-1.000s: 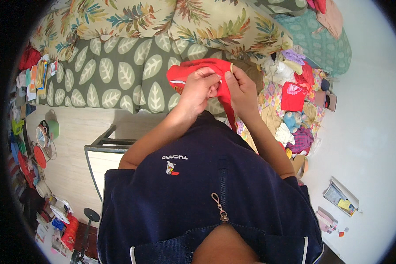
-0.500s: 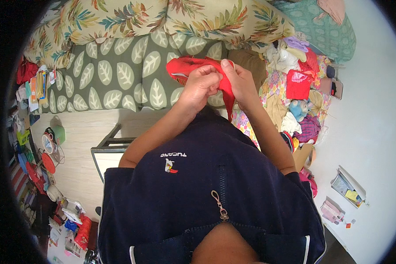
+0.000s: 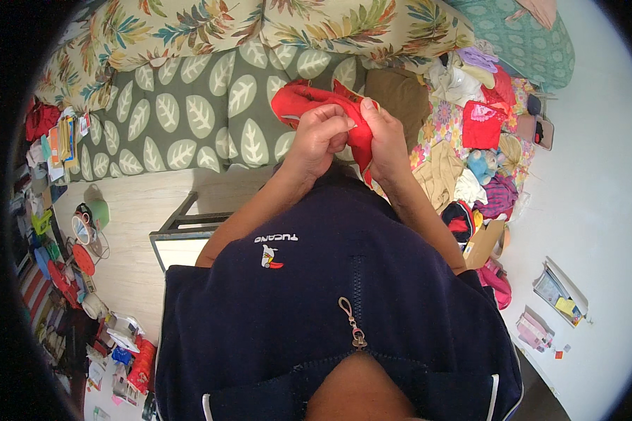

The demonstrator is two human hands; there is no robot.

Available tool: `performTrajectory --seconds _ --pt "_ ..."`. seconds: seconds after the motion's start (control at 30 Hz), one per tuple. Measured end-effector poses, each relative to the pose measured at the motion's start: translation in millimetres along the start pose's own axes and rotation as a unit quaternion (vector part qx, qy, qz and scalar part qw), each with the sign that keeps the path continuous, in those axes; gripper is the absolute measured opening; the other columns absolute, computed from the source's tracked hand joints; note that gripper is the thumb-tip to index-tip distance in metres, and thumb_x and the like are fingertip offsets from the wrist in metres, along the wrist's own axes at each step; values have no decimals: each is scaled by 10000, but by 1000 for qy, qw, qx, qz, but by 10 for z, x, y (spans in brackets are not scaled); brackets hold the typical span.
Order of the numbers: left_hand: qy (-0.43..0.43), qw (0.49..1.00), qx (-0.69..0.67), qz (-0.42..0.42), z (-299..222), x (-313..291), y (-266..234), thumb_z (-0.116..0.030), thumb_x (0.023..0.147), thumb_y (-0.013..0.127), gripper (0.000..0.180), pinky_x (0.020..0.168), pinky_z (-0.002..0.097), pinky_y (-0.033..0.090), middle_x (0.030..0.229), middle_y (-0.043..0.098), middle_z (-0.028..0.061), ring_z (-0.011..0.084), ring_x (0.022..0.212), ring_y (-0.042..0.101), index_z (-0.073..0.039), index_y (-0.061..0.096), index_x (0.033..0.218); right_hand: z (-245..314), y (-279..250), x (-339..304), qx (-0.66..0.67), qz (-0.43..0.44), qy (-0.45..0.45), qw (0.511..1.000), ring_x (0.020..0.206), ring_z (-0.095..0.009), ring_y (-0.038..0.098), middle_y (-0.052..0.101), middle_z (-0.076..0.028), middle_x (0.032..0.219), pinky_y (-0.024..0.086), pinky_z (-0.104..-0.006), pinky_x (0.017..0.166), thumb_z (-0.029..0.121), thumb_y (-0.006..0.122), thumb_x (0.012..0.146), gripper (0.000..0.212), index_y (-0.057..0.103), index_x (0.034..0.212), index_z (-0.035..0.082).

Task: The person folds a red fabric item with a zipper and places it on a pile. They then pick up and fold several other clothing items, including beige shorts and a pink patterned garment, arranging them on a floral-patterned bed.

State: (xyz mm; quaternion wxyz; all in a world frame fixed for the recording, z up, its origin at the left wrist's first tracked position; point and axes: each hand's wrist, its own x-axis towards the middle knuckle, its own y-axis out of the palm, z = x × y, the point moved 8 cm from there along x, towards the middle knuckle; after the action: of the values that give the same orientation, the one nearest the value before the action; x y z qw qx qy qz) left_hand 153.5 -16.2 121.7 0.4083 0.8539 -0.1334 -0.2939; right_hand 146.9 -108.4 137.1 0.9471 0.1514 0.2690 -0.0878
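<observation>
A bright red piece of cloth (image 3: 296, 104) is bunched between my two hands, in front of my chest. My left hand (image 3: 321, 140) is curled with thumb and fingertips pinched together against the cloth. Whether something small is also in that pinch I cannot make out. My right hand (image 3: 387, 144) grips the cloth from the right, thumb laid along its upper side, the other fingers mostly hidden. One end of the cloth sticks out past my left knuckles; another part hangs below, between my wrists.
A sofa with a green leaf-patterned seat (image 3: 168, 116) lies beyond my hands. On the right, clothes and a blue soft toy (image 3: 482, 165) lie on a flowered cover. A dark-framed table (image 3: 182, 242) stands to my left. Shelves of household things line the far left.
Both hands stay on the red cloth. The cloth's upper part has shifted and spread a little, and my left fingertips have moved slightly right, towards my right thumb. The view has shifted slightly.
</observation>
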Motion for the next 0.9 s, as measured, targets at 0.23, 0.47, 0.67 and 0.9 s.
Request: performTrajectory --seconds 0.23,0.47,0.67,0.9 --pt "-26 999 31 36 -3 40 49 -108 778 596 77 403 201 232 558 426 -44 47 422 318 -49 552 797 173 -8 10 -10 34 -6 999 651 -81 525 580 -42 820 426 -217 590 285 444 906 289 556 925 20" --pt "-45 999 12 26 58 55 8 -111 810 579 75 396 194 232 559 432 -48 37 419 304 -45 586 844 191 -24 36 -74 51 10 996 604 -54 494 563 -4 723 401 -197 559 278 482 890 252 565 868 42" --pt "-64 997 -33 19 66 45 -68 -101 799 589 81 396 191 224 572 445 -41 37 419 305 -32 595 841 93 -60 67 -18 27 41 999 653 -68 525 581 -21 778 424 -205 574 259 480 890 243 553 926 30" --pt "-59 998 22 -27 71 29 -127 -123 785 611 90 406 187 239 615 498 -39 32 444 343 -41 608 822 108 -18 49 -48 8 -1 999 641 -77 531 574 -28 786 438 -217 571 226 517 874 206 545 891 22"
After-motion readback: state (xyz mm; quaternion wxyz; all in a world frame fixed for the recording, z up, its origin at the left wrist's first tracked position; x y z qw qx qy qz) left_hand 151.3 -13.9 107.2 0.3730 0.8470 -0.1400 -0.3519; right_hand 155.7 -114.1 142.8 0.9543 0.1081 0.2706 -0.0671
